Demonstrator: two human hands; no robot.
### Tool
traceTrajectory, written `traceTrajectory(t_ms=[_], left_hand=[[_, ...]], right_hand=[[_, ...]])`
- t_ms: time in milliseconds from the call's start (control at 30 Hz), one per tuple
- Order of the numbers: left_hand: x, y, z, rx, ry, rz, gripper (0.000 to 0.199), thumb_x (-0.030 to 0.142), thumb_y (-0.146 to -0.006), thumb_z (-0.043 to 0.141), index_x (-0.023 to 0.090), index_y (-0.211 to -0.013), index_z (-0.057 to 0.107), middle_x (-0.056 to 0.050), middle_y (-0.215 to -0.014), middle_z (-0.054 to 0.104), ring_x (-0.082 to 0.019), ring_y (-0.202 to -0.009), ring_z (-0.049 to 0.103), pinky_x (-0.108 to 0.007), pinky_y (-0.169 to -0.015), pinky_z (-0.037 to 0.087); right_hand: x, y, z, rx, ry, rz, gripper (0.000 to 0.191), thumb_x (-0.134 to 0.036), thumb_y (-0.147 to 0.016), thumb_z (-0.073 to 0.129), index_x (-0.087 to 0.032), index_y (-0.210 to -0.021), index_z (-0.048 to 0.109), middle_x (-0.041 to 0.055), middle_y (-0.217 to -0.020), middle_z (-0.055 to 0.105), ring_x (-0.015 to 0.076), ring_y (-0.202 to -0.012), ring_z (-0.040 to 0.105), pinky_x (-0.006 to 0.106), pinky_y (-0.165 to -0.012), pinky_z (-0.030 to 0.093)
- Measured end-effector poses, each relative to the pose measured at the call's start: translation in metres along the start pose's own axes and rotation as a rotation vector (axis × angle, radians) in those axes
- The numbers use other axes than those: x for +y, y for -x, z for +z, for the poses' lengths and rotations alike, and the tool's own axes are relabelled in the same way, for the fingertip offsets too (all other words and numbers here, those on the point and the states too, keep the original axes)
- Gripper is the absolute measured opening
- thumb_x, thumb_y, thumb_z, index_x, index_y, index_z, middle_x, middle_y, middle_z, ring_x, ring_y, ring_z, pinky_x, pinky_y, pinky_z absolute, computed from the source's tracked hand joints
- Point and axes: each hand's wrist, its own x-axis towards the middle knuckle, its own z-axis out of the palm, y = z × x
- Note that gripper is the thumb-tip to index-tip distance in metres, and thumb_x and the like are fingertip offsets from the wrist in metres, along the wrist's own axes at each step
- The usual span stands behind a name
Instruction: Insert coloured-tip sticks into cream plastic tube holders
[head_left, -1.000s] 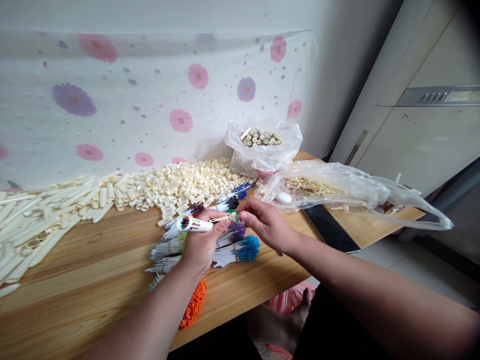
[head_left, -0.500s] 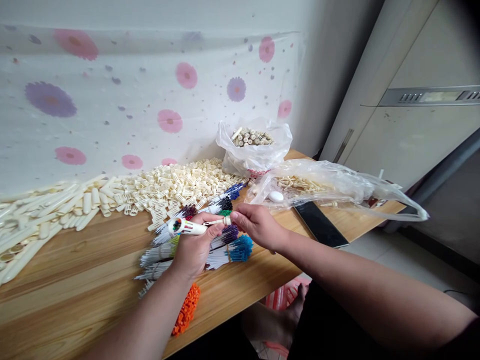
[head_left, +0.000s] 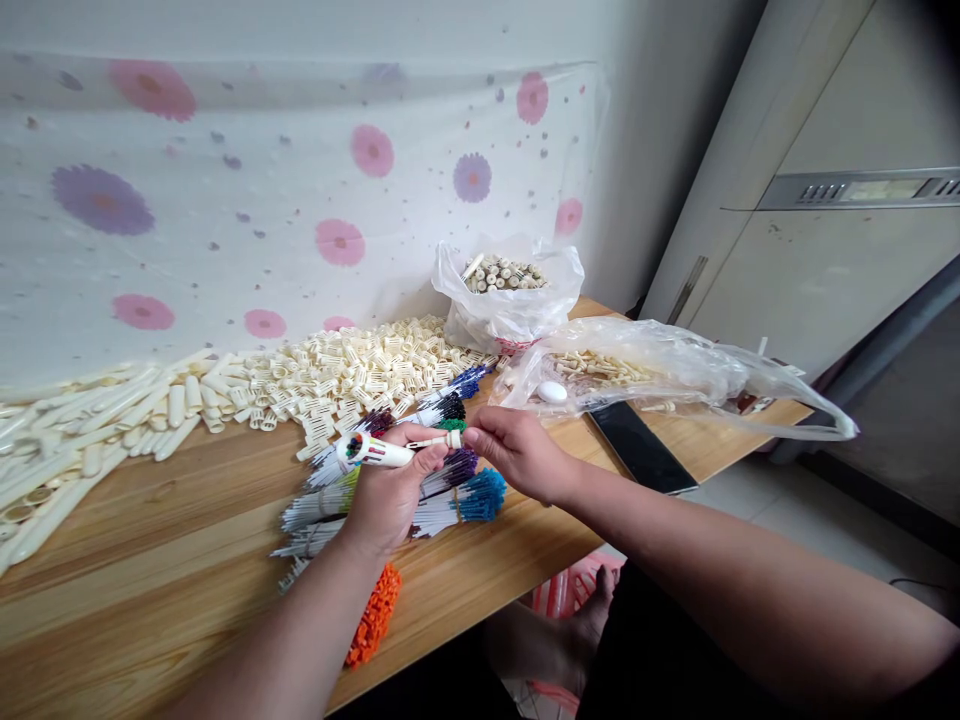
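My left hand (head_left: 386,495) is closed round a white slotted multicolour pen barrel (head_left: 379,452), tilted with its open end to the left. Coloured refill ends show in that opening. Thumb and fingers of the same hand also hold a thin cream plastic part (head_left: 439,440) with a round knob, pointing right. My right hand (head_left: 517,450) is pinched just beside this knob; whatever lies between its fingertips is hidden. Under my hands lie rubber-banded bundles of pen refills, among them a light blue-tipped bundle (head_left: 480,497) and an orange-tipped bundle (head_left: 375,615).
Cream slotted pen parts (head_left: 375,365) are heaped along the wall, with long cream tubes (head_left: 97,430) at left. Behind stand a plastic bag (head_left: 510,320) of assembled-looking pieces, a clear bag (head_left: 675,355) of small parts, a white oval object (head_left: 552,392) and a black phone (head_left: 641,450).
My right fingertips have shifted slightly right, uncovering more of the cream part's knob. My left hand and the barrel have barely moved.
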Motion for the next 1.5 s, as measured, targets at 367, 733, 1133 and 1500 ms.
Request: traceTrajectory(t_ms=[367,733,1133,1500], left_hand=[[0.000,0.000,-0.001,-0.025,0.023,-0.004,0.018,0.030,-0.066,0.082,0.018,-0.074,0.070,0.001,-0.070,0.065,-0.012,-0.068,0.055,-0.024,-0.067,0.043],[-0.010,-0.003,-0.009,-0.096,-0.130,0.095,0.013,0.029,-0.076,0.076,0.020,-0.079,0.068,0.002,-0.074,0.067,-0.014,-0.075,0.059,-0.025,-0.073,0.044],[0.003,-0.001,-0.001,-0.099,-0.537,0.205,0.016,0.030,-0.081,0.063,0.017,-0.087,0.071,-0.002,-0.079,0.071,-0.017,-0.072,0.062,-0.027,-0.067,0.047],[0.003,-0.001,-0.001,-0.102,-0.686,0.215,0.015,0.033,-0.082,0.059,0.018,-0.080,0.063,0.001,-0.069,0.063,-0.015,-0.065,0.056,-0.025,-0.060,0.041]], right_hand=[[0.001,-0.001,0.002,-0.003,-0.034,-0.013,0.016,-0.024,-0.092,0.052,-0.017,-0.078,0.055,0.0012,-0.073,0.055,0.0126,-0.066,0.050,0.024,-0.061,0.040],[-0.003,-0.002,0.007,-0.070,-0.228,0.226,0.019,-0.023,-0.089,0.050,-0.018,-0.072,0.049,-0.0016,-0.064,0.052,0.0116,-0.060,0.046,0.023,-0.057,0.036],[0.006,-0.001,0.000,0.082,0.018,-0.033,0.017,-0.027,-0.088,0.052,-0.018,-0.075,0.056,0.0037,-0.073,0.057,0.0156,-0.068,0.052,0.028,-0.065,0.040],[0.006,-0.008,-0.009,0.123,-0.048,0.046,0.013,-0.023,-0.085,0.060,-0.016,-0.074,0.058,-0.0004,-0.067,0.059,0.0113,-0.062,0.054,0.023,-0.058,0.042]])
